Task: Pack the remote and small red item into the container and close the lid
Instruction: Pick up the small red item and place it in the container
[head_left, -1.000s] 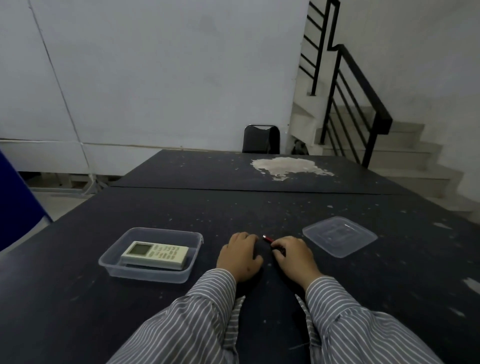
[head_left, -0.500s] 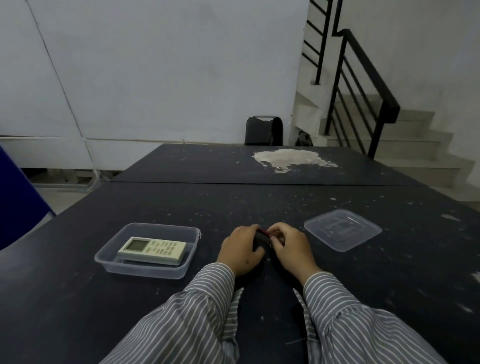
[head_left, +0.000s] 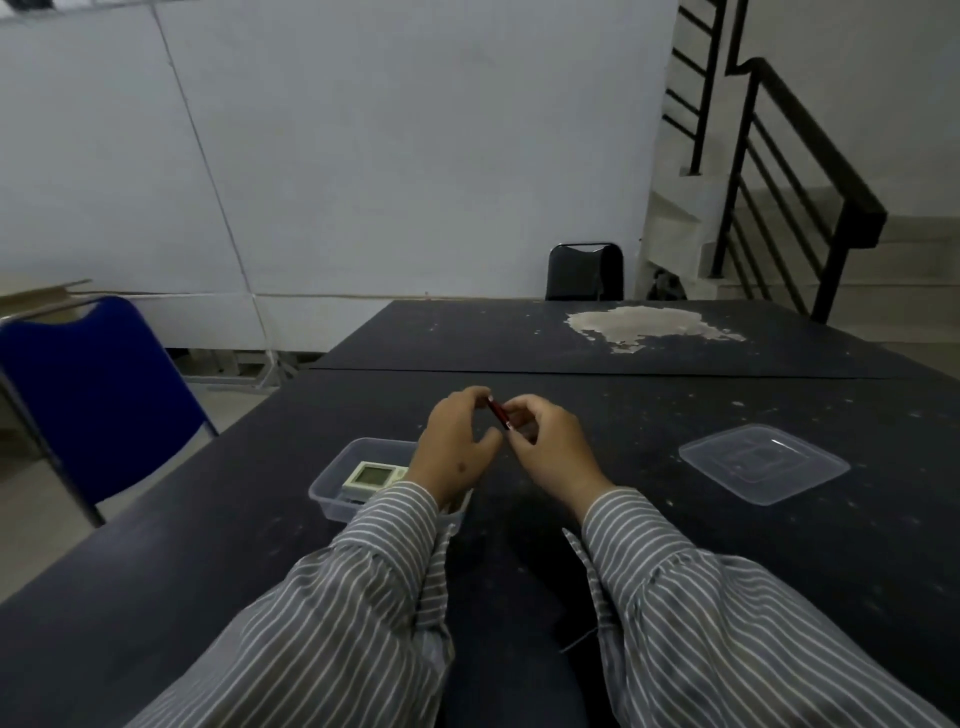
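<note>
A small red stick-like item (head_left: 498, 413) is held in the air between my two hands, above the dark table. My left hand (head_left: 457, 447) pinches its far end and my right hand (head_left: 545, 447) pinches its near end. The clear plastic container (head_left: 337, 475) sits on the table just left of and below my left hand. The white remote (head_left: 371, 475) lies inside it, partly hidden by my left wrist and sleeve. The clear lid (head_left: 763, 462) lies flat on the table to the right, apart from both hands.
The dark table (head_left: 675, 545) is scratched, with a pale worn patch (head_left: 644, 322) on the far half. A blue chair (head_left: 88, 395) stands at the left edge. A black chair (head_left: 584, 270) stands at the far end, and a staircase with black railing (head_left: 800, 171) rises at right.
Both hands have lifted off the table with the red item between them, and have come over the container's right side. The view has turned left.
</note>
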